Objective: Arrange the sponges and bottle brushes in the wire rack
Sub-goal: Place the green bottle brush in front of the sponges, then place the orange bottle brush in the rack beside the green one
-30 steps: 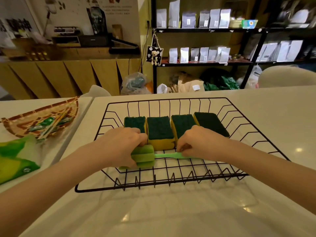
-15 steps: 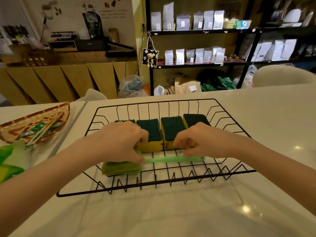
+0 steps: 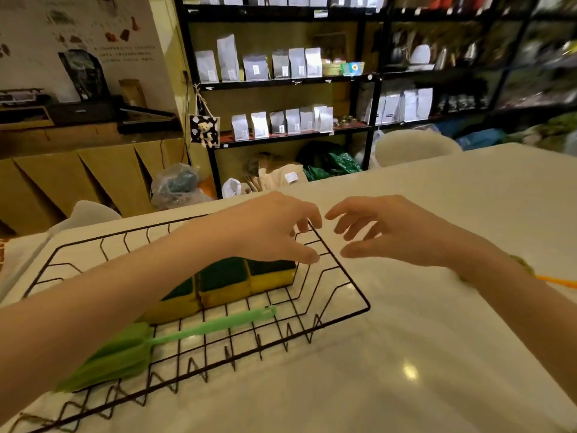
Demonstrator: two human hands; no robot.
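Note:
A black wire rack (image 3: pixel 343 270) lies on the white table. Inside it stand yellow sponges with dark green tops (image 3: pixel 231 282) in a row, partly hidden behind my left forearm. In front of them a green bottle brush (image 3: pixel 175 335) lies flat along the rack's near side, sponge head to the left, free of both hands. My left hand (image 3: pixel 274 232) hovers above the rack's right end, fingers apart and holding nothing. My right hand (image 3: pixel 393 232) is just right of the rack over the table, also spread and holding nothing. An orange handle (image 3: pixel 559 281) pokes out behind my right forearm.
The white table (image 3: pixel 437 354) stretches to the right and toward me. A white chair back (image 3: pixel 415 145) stands beyond the far edge, another chair (image 3: pixel 90 214) at the far left. Black shelving with white bags (image 3: pixel 281 67) and a wooden counter (image 3: pixel 78 170) fill the background.
Both hands have let go of the green bottle brush, which now lies in the rack, and have risen and moved right. The view has swung to the right.

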